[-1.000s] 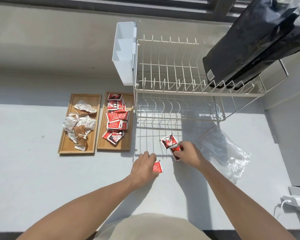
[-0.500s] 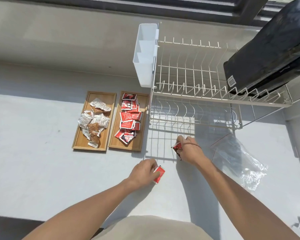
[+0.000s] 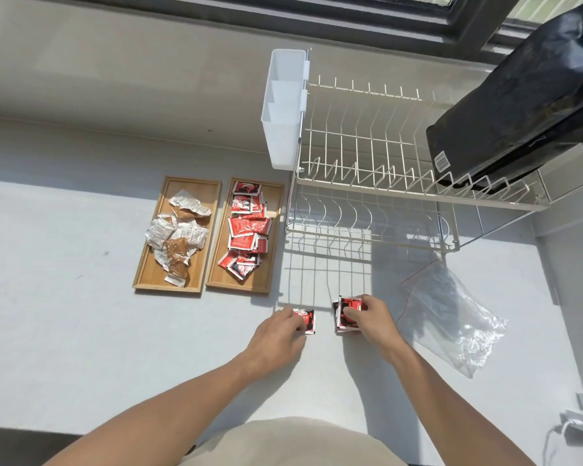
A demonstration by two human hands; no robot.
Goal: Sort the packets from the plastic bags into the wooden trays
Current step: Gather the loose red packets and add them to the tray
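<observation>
On counter: hands (image 3: 276, 338) gripping red packets (image 3: 347, 314).

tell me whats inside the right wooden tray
The right wooden tray holds a loose pile of red packets, several overlapping. Whatever lies beneath the pile is covered, and an exact count cannot be made.

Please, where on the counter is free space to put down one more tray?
Left of the left tray the counter is bare. The strip in front of both trays is also free. It is crowded right of the right tray: dish rack, both hands with red packets, and the plastic bag.
</observation>
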